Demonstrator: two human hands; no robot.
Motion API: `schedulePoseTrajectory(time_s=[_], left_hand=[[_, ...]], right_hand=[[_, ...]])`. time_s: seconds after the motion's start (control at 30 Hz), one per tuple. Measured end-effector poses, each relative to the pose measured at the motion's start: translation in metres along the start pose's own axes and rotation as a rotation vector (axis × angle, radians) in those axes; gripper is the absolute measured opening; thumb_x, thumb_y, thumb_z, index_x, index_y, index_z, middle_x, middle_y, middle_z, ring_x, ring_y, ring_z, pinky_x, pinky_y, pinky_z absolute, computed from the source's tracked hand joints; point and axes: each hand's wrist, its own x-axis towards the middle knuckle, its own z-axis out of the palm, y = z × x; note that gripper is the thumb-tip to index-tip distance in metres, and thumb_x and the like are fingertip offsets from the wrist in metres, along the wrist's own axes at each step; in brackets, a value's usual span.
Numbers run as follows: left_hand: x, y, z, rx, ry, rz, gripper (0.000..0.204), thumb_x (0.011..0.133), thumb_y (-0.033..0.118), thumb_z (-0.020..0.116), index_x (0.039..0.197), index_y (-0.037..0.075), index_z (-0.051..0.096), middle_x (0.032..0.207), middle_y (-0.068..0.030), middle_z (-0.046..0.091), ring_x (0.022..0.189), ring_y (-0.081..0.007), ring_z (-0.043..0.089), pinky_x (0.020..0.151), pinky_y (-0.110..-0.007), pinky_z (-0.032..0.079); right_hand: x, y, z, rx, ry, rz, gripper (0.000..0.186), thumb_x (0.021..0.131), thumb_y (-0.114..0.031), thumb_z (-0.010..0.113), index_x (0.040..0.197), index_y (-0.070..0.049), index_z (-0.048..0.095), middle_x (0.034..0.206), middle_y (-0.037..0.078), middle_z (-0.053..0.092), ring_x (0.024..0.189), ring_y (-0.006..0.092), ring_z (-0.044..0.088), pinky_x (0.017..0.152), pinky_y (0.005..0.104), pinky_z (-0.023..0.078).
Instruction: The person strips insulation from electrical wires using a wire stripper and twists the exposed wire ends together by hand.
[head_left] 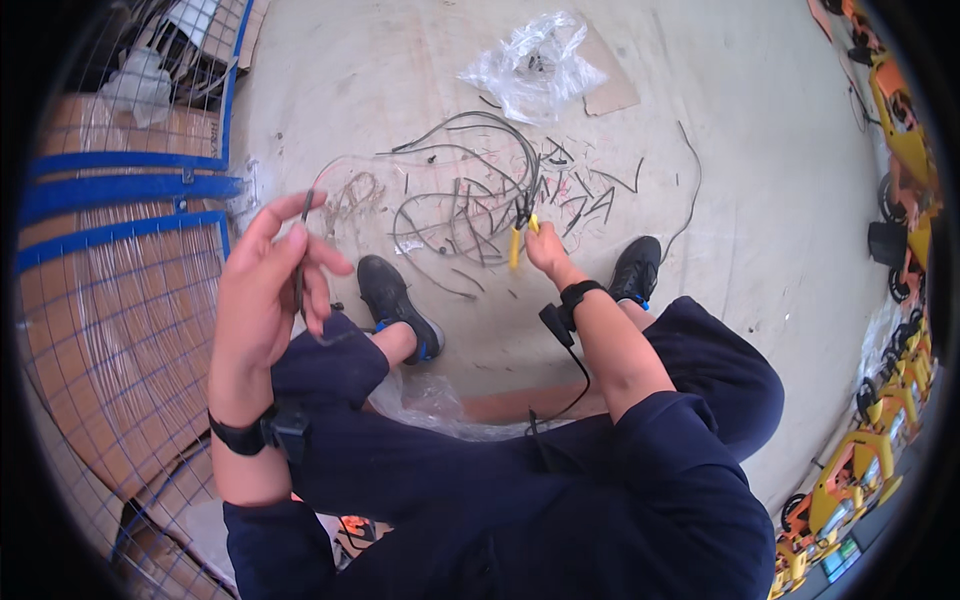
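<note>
Pliers (516, 243) with yellow handles parted sit gripped in the right hand (549, 251), over a tangle (527, 150) of dark wire and short scraps (604, 203); whether their jaws are on a strand cannot be told. The left hand (265, 280) pinches a wire (305, 212), thumb against fingers, well left of the pliers. Crossed loops could snag under a hard pull, and a sharp squeeze might flick a clipping toward a shoe (390, 295). A blue-framed cage (130, 188) bounds the left, yellow machines (850, 485) the right; open floor (730, 230) spreads before the machines.
</note>
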Motion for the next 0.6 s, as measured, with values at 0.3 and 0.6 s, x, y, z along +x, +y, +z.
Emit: schedulePoseTrajectory(time_s=[0.3, 0.6], left_hand=[[0.005, -0.005, 0.012, 0.196, 0.056, 0.106, 0.031, 0.098, 0.014, 0.05, 0.124, -0.003, 0.053, 0.09, -0.0086, 0.067, 0.055, -0.0011, 0.036, 0.044, -0.016, 0.03], [0.014, -0.046, 0.056, 0.443, 0.124, 0.485, 0.02, 0.101, 0.016, 0.049, 0.113, 0.006, 0.061, 0.076, 0.0061, 0.053, 0.057, -0.0003, 0.036, 0.048, -0.019, 0.03]], right_hand=[[-0.07, -0.137, -0.132, 0.404, -0.273, -0.059, 0.029, 0.091, -0.02, 0.058, 0.112, -0.001, 0.049, 0.074, 0.003, 0.054, 0.055, 0.0112, 0.047, 0.046, 0.027, 0.039], [-0.239, -0.218, -0.239, 0.74, -0.456, -0.441, 0.029, 0.102, -0.022, 0.049, 0.122, -0.001, 0.049, 0.112, 0.008, 0.058, 0.104, 0.0171, 0.056, 0.086, 0.0343, 0.048]])
